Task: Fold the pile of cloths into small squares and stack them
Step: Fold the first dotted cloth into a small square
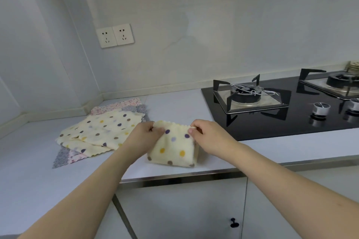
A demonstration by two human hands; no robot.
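Now we pinch the far corners of a folded cream dotted cloth (174,147) on the countertop (29,170), left hand (146,132) on one corner, right hand (206,134) on the other. Just left lies the pile of unfolded cloths (97,132); the hob (281,106) sits to the right.

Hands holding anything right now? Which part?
Yes: the left hand and right hand each pinch a far top corner of the folded yellow dotted cloth.

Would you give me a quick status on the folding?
Left hand and right hand pinch folded dotted cloth. Pile unfolded, left. Nothing in the way.
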